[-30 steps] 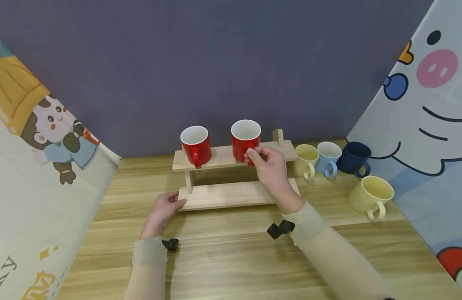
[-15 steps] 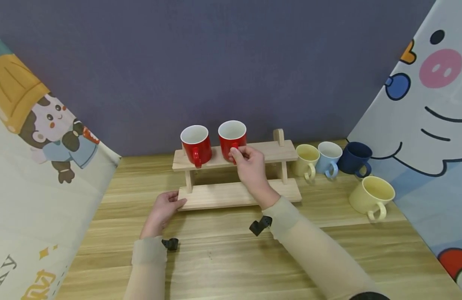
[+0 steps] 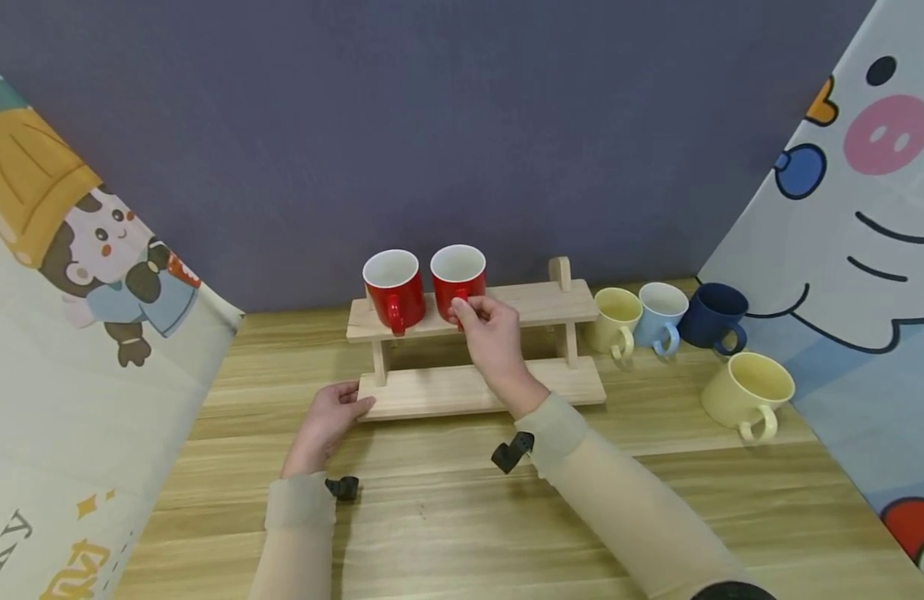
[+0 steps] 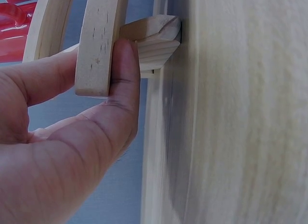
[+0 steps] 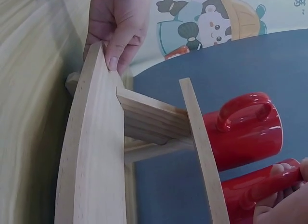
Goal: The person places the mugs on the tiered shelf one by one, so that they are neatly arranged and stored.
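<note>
Gripping a glossy red mug [image 3: 446, 293], the right hand [image 3: 497, 342] could, if straying left, bump the matching red mug [image 3: 410, 302], the left hand [image 3: 334, 415] pinching the pale wooden rack [image 3: 432, 392].

The left hand [image 3: 328, 422] pinches, left forearm [image 3: 297, 533] behind it; the right hand [image 3: 494, 342], farther forward, also pinches, right forearm [image 3: 630, 504] slanting back.
</note>
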A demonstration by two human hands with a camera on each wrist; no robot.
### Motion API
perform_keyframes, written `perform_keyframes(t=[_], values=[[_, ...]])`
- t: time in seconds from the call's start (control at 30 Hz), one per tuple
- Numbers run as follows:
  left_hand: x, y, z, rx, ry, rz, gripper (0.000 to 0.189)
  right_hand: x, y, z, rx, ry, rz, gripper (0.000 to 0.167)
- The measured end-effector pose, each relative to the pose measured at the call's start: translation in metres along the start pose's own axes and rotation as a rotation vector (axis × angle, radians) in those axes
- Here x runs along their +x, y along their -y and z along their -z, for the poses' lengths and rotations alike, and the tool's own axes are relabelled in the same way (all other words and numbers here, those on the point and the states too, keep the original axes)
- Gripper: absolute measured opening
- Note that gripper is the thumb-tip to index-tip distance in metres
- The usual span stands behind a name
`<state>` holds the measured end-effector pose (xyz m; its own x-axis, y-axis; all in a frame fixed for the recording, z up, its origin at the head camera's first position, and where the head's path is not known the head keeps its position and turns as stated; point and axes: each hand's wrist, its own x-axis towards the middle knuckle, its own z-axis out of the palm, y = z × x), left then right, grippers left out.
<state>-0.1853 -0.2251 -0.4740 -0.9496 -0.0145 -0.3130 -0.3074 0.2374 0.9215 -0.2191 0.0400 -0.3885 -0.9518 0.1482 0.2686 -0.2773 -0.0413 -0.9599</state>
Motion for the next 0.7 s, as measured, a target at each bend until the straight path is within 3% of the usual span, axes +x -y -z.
perform_keyframes(t=[0.2, 0.4, 0.7], values=[[0.002, 0.001, 0.001, -0.006, -0.002, -0.015, 0.056, 0.003, 0.003, 0.004, -0.064, 0.018, 0.016, 0.022], [0.003, 0.003, 0.001, 0.001, -0.015, -0.017, 0.054, 0.002, 0.006, 0.009, -0.126, 0.049, -0.030, 0.028], [0.003, 0.003, 0.000, 0.003, -0.015, -0.012, 0.054, -0.001, 0.006, 0.025, -0.097, 0.090, -0.103, 0.029]])
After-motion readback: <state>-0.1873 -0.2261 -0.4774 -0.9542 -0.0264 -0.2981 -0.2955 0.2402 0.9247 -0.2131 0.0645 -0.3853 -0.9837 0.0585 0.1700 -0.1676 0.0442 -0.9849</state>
